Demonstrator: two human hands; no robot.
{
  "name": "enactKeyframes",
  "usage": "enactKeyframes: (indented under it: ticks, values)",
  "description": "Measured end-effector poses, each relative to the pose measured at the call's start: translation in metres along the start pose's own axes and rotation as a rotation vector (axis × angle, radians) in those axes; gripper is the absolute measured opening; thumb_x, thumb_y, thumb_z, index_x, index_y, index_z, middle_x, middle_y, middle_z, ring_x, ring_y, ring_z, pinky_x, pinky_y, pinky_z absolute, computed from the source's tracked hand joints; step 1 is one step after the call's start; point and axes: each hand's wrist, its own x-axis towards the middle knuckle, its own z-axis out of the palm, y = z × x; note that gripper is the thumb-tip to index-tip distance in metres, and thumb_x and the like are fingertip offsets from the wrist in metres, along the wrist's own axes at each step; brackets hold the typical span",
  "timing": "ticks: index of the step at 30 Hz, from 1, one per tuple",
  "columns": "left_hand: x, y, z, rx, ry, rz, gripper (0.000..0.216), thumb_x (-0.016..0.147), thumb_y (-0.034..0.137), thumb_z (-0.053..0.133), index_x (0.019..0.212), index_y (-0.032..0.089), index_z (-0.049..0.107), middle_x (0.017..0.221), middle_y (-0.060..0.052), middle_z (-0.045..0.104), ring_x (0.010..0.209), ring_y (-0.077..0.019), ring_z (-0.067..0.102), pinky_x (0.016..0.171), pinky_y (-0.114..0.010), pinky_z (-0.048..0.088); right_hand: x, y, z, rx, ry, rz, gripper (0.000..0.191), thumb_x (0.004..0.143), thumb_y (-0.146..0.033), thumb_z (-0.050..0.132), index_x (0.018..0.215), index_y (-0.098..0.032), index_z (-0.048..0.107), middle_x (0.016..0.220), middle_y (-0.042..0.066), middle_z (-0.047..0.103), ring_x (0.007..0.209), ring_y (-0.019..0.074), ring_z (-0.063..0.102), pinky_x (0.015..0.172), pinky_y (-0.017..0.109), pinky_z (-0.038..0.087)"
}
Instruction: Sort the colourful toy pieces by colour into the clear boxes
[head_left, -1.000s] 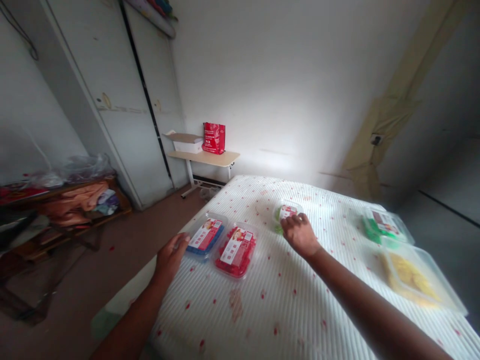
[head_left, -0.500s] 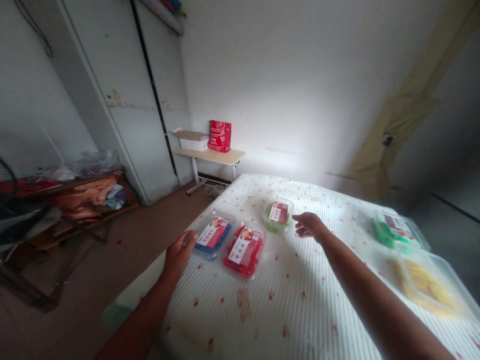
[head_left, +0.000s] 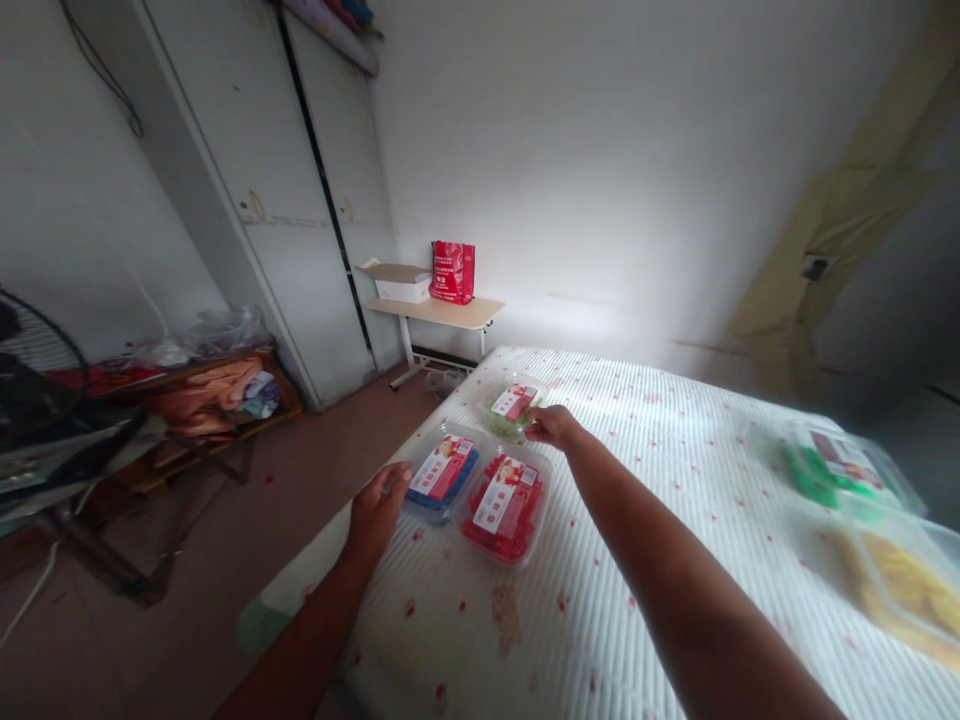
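Note:
My left hand (head_left: 379, 505) rests at the near left corner of a clear box of blue pieces (head_left: 442, 475), fingers curled onto its edge. A clear box of red pieces (head_left: 504, 497) lies right beside the blue one, touching it. My right hand (head_left: 551, 425) reaches further out, its fingers bent and pinched on the right edge of a small clear box of light green pieces (head_left: 514, 405). All three boxes carry red and white labels and lie on the white, red-spotted bed cover (head_left: 660, 500).
At the right edge lie a box of dark green pieces (head_left: 847, 470) and a larger box of yellow pieces (head_left: 900, 580). Beyond the bed stands a small table (head_left: 439, 312) with a red bag (head_left: 452, 272) and a white box (head_left: 401, 285). A fan (head_left: 30, 370) and a cluttered low shelf (head_left: 217, 385) stand left.
My right hand let go of the light green box, opened, then came back to its right edge; the box now lies further left, behind the blue and red boxes. My left hand stayed.

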Motion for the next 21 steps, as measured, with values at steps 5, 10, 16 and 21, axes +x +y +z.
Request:
enactKeyframes:
  ticks: [5,10,16,21]
  values:
    - [-0.001,-0.003,0.001,-0.058,-0.015,0.007,0.052,0.074,0.055,0.048,0.101,0.014,0.064,0.096,-0.008,0.069,0.087,-0.0225,0.064,0.076,-0.029,0.05,0.008,-0.007,0.027,-0.029,-0.031,-0.025,0.027,0.082,-0.023,0.061,0.103,-0.006,0.058,0.083,0.007,0.064,0.07,0.0139,0.061,0.065,0.029,0.053]
    - [-0.001,-0.002,0.001,-0.05,-0.024,0.017,0.052,0.076,0.055,0.047,0.101,0.013,0.063,0.094,-0.008,0.069,0.088,-0.0227,0.063,0.079,-0.03,0.049,0.007,-0.009,0.037,-0.074,-0.04,-0.06,0.013,0.078,-0.017,0.064,0.083,-0.006,0.058,0.047,-0.002,0.054,0.042,0.0094,0.053,0.049,0.023,0.051]
    - [-0.001,-0.003,0.0,-0.026,-0.015,0.014,0.052,0.075,0.056,0.046,0.101,0.015,0.064,0.099,-0.008,0.068,0.094,-0.0241,0.062,0.085,-0.032,0.047,-0.006,-0.011,0.022,-0.173,0.058,-0.155,0.022,0.081,-0.031,0.061,0.08,-0.011,0.055,0.046,-0.002,0.052,0.041,0.0118,0.055,0.045,0.025,0.051]
    - [-0.002,0.0,-0.002,-0.049,-0.031,0.001,0.054,0.075,0.057,0.043,0.103,0.015,0.063,0.105,-0.009,0.067,0.101,-0.0258,0.06,0.091,-0.035,0.045,-0.053,-0.015,-0.04,-0.287,0.133,-0.321,0.015,0.073,-0.021,0.069,0.077,-0.015,0.057,0.056,-0.001,0.059,0.044,0.0096,0.056,0.043,0.019,0.044]
